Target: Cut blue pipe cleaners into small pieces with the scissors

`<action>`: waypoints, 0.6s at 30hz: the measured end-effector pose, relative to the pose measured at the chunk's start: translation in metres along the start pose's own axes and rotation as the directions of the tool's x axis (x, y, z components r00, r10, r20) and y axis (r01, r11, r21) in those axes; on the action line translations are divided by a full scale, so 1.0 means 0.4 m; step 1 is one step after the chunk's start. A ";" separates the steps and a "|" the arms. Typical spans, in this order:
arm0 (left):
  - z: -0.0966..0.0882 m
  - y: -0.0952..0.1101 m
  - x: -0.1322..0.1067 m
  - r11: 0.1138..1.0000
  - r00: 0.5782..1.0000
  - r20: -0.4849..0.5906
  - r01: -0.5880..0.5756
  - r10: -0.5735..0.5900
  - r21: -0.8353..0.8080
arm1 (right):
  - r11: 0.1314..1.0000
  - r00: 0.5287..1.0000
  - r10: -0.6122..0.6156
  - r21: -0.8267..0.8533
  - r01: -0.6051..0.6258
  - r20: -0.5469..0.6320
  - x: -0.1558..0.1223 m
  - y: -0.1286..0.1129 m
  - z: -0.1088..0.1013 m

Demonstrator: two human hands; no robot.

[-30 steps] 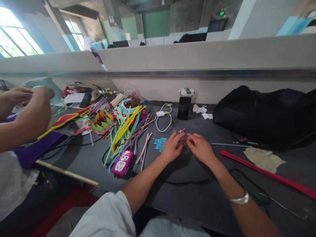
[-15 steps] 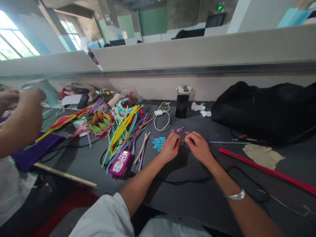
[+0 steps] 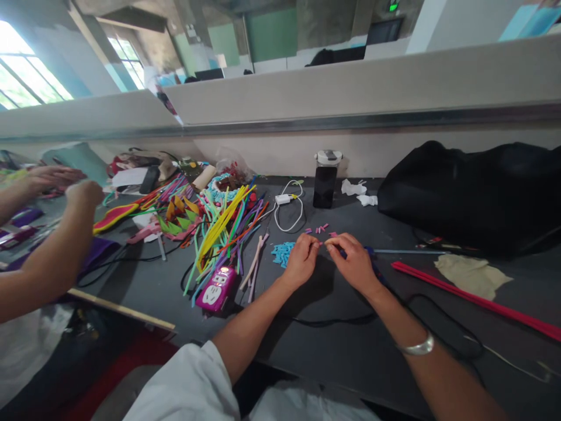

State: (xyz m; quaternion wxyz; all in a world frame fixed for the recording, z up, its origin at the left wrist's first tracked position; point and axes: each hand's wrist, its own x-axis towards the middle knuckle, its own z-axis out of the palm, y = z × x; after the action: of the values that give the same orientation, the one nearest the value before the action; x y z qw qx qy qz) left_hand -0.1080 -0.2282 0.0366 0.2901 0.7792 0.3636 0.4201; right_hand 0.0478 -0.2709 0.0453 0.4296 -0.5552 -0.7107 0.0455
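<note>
Head view, mid-frame: the left hand (image 3: 301, 261) pinches what seems a pink piece (image 3: 320, 243); the right hand (image 3: 353, 264) curls just beside it (its grip cannot be told). Blue pieces (image 3: 283, 254) heaped leftward and pink bits (image 3: 324, 226) loose above suggest unfinished handling.

Daylight from upper-left window (image 3: 28, 67), panes blown out, hazy glare around. Desk (image 3: 324, 354) dim, soft shadow beside left hand (image 3: 302, 260). Bangle (image 3: 419, 346) glints. Co-worker's hand (image 3: 85, 193) slightly blurred. Far wall (image 3: 276, 38) soft. Wide-angle stretch toward edges; fingertip detail mushy.
</note>
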 end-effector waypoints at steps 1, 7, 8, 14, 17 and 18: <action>0.000 0.000 0.000 1.000 1.000 -0.001 -0.005 0.005 0.002 | 1.000 1.000 0.002 -0.003 -0.002 0.000 -0.001 -0.002 0.001; 0.003 -0.001 -0.002 0.999 1.000 0.019 -0.025 0.025 -0.020 | 1.000 0.999 0.018 0.008 -0.018 -0.026 -0.001 -0.011 0.004; 0.004 -0.001 -0.003 0.999 0.999 0.024 -0.022 0.023 -0.026 | 1.000 0.999 0.021 0.010 -0.021 -0.031 -0.001 -0.012 0.004; 0.009 0.002 -0.006 0.999 0.999 0.027 0.021 -0.019 -0.044 | 0.999 0.998 0.052 0.015 -0.051 -0.048 0.000 -0.013 0.003; 0.009 0.004 -0.007 0.999 0.999 0.045 0.016 -0.013 -0.046 | 0.998 0.996 0.070 0.003 -0.070 -0.056 0.000 -0.011 0.004; 0.009 0.005 -0.007 0.999 0.999 0.051 0.012 -0.010 -0.049 | 0.997 0.996 0.073 0.004 -0.072 -0.059 0.000 -0.011 0.005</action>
State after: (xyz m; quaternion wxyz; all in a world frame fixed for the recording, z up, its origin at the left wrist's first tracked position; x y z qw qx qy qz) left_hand -0.1054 -0.2321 0.0350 0.3204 0.7802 0.3501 0.4075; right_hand 0.0432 -0.2719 0.0465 0.4492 -0.5813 -0.6770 0.0451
